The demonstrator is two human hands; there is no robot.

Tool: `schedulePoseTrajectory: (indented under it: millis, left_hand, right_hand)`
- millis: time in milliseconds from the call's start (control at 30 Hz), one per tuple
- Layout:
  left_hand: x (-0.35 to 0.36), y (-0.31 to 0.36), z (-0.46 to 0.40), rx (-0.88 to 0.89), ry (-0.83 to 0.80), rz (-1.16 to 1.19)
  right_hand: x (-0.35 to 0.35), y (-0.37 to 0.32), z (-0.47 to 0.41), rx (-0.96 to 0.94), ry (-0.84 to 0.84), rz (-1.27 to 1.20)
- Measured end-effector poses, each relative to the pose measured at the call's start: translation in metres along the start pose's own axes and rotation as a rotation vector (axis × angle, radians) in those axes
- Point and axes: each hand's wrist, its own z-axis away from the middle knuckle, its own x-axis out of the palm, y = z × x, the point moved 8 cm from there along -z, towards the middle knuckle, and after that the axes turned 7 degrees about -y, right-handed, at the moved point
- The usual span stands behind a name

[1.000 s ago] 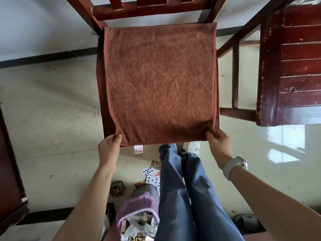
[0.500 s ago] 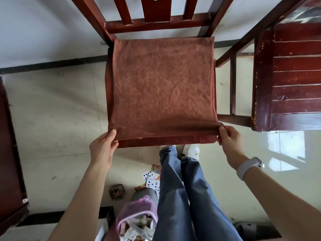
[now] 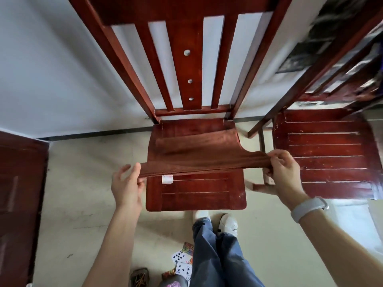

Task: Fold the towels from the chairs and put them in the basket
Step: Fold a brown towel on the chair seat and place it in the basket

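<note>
A brown towel (image 3: 199, 154) lies over the seat of the middle wooden chair (image 3: 196, 193), its near edge lifted and stretched above the seat. A white label (image 3: 167, 179) hangs from that edge. My left hand (image 3: 127, 183) pinches the towel's left near corner between thumb and fingers. My right hand (image 3: 284, 172) grips the right near corner, fingers curled round it. The far part of the towel rests on the seat near the chair back. No basket shows in the view.
A second wooden chair (image 3: 325, 154) stands close on the right, bare-seated. Dark wooden furniture (image 3: 18, 193) is at the left edge. Playing cards (image 3: 182, 262) and small items lie on the floor by my legs (image 3: 217, 255).
The towel's near edge has been lifted off the seat front and carried toward the chair back, baring the front of the seat. Both hands rose with it; the view tilted up.
</note>
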Motion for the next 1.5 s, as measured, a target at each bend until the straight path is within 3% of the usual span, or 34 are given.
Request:
schedulePoseTrajectory:
  millis: [167, 300, 400, 600, 800, 1167, 1433, 1500]
  left_hand:
    - [0.018, 0.058, 0.023, 0.079, -0.140, -0.045]
    - [0.033, 0.086, 0.037, 0.048, -0.368, -0.050]
    - [0.042, 0.097, 0.053, 0.164, -0.418, -0.354]
    - [0.046, 0.126, 0.083, 0.684, -0.224, -1.002]
    - [0.053, 0.123, 0.104, 0.943, -0.329, -1.328]
    - [0.053, 0.125, 0.140, 1.132, -0.349, -1.344]
    - [0.037, 0.115, 0.142, 0.987, -0.352, -1.228]
    - [0.027, 0.101, 0.139, 0.898, -0.354, -1.140]
  right_hand:
    - [-0.007, -0.072, 0.014, -0.144, -0.171, 0.051]
    - [-0.009, -0.113, 0.031, -0.393, -0.227, 0.569]
    - [-0.020, -0.135, 0.042, -0.552, -0.154, 0.743]
    - [-0.042, -0.164, 0.062, -0.746, -0.081, 0.907]
    - [-0.050, -0.174, 0.073, -0.793, -0.227, 0.838]
    - [-0.066, -0.172, 0.097, -0.890, -0.277, 0.874]
    - [-0.078, -0.162, 0.113, -1.007, -0.195, 0.902]
    - [-0.078, -0.146, 0.111, -0.926, -0.241, 0.849]
